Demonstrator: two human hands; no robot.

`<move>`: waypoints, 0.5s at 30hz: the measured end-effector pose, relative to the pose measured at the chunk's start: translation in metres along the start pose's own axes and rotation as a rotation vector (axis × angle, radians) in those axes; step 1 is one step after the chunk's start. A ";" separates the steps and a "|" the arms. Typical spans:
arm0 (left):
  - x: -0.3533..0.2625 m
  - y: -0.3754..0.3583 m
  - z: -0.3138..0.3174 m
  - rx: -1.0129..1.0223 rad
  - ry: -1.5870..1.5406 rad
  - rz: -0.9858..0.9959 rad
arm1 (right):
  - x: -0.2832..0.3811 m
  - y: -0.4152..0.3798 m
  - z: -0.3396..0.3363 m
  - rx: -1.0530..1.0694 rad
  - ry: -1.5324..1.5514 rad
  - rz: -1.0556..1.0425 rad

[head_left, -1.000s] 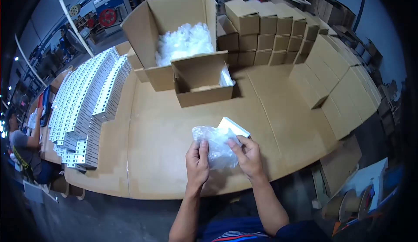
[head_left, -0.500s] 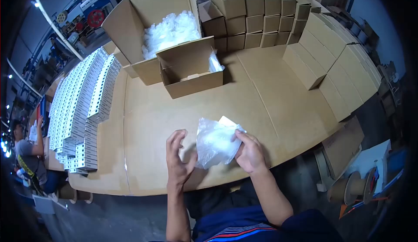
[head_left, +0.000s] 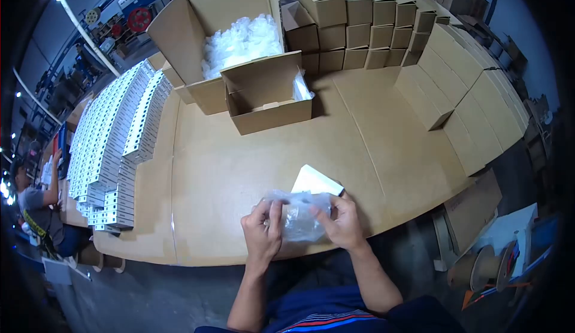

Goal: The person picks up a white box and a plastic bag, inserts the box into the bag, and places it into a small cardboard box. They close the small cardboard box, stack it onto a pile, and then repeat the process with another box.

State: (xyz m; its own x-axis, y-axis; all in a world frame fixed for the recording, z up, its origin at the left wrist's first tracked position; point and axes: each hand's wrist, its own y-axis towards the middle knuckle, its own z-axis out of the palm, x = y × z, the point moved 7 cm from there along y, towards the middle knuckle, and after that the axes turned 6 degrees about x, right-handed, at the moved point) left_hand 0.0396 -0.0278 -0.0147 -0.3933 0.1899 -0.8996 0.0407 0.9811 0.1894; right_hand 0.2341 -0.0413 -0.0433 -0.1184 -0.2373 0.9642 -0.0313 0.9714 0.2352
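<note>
Near the table's front edge, a clear plastic bag [head_left: 301, 220] hangs between my two hands. My left hand [head_left: 262, 235] pinches its upper left edge, fingers closed. On the other side, my right hand [head_left: 344, 224] grips the bag's right side with the thumb over it. A white flat box [head_left: 316, 181] sticks out beyond the bag. Its right corner meets the fingers of my right hand, and its near part is hidden behind the bag. What the bag contains, if anything, I cannot make out.
An open small carton [head_left: 272, 118] with a plastic packet inside stands before a large carton [head_left: 206, 100] full of clear bags [head_left: 242, 42]. Small white boxes [head_left: 111, 135] are stacked left. Brown cartons [head_left: 358, 12] line the back and right. A person [head_left: 37, 204] is at far left.
My left hand has moved right and closed on the bag's edge. The bag has turned and dropped lower, and more of the white box shows beyond it.
</note>
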 end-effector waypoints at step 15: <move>-0.041 -0.017 -0.023 -0.299 0.286 0.407 | 0.017 -0.005 0.002 -0.160 -0.052 0.059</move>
State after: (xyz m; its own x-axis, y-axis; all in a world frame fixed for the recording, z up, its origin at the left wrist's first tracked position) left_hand 0.0340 -0.0537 0.0284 -0.6344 0.4912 -0.5969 -0.0039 0.7701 0.6379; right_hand 0.2306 -0.0501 -0.0283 -0.1668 -0.1759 0.9702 0.1351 0.9706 0.1992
